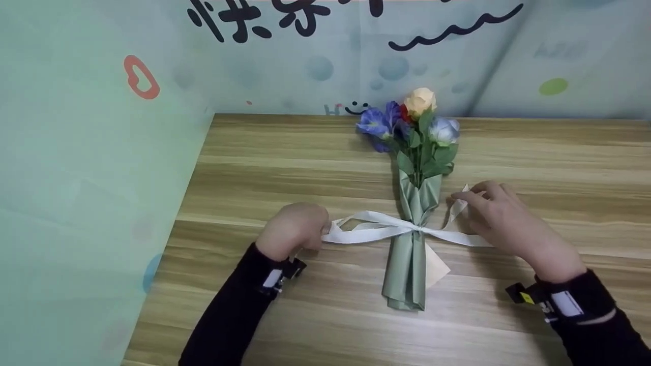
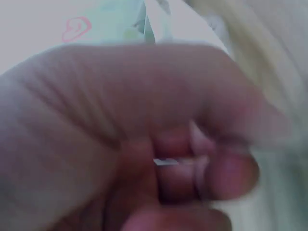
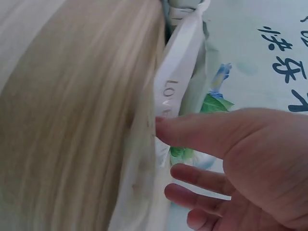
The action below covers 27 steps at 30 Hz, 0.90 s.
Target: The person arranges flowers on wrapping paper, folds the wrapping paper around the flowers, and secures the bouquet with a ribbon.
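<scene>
A bouquet of flowers (image 1: 419,104) lies upright in the head view, its stems wrapped in green paper (image 1: 404,274). White ribbon (image 1: 376,235) is tied round the wrapping at a small knot, with loops and ends out to both sides. Left of the bouquet, the left hand (image 1: 295,231) grips the ribbon with curled fingers; its own wrist view is blurred. To the right, the right hand (image 1: 513,223) pinches the ribbon near the thumb (image 3: 192,131); its index finger is hidden in the right wrist view. Lettering shows on the ribbon there. A pale card-like piece (image 1: 436,267) pokes out beneath the wrapping.
The wood-grain table (image 1: 254,168) meets a pale green printed backdrop (image 1: 305,66) at its far and left edges. The flower heads reach to the backdrop. Both forearms come in from the near side, with a camera strap on each wrist.
</scene>
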Tool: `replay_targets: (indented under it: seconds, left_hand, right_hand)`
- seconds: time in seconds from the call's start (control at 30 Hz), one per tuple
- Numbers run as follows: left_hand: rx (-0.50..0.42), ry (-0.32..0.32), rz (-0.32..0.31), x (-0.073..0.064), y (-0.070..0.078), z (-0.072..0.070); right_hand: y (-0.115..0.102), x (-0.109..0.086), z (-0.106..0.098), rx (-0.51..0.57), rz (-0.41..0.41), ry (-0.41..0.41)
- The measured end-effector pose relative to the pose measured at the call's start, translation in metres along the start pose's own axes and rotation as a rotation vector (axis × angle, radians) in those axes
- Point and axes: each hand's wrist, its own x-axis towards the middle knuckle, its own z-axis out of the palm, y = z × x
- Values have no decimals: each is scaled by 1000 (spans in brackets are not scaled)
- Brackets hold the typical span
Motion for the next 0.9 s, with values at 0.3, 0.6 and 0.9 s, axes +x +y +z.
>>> replay_targets:
  seconds: [0.3, 0.6, 0.9]
  left_hand:
    - [-96, 6, 41, 4, 0, -2]
    - [-50, 558, 345, 31, 32, 7]
    - [142, 505, 693, 60, 93, 17]
  right_hand:
    - [-11, -3, -20, 6, -21, 4]
    - [-39, -22, -34, 179, 5, -265]
    - [-43, -18, -19, 316, -119, -292]
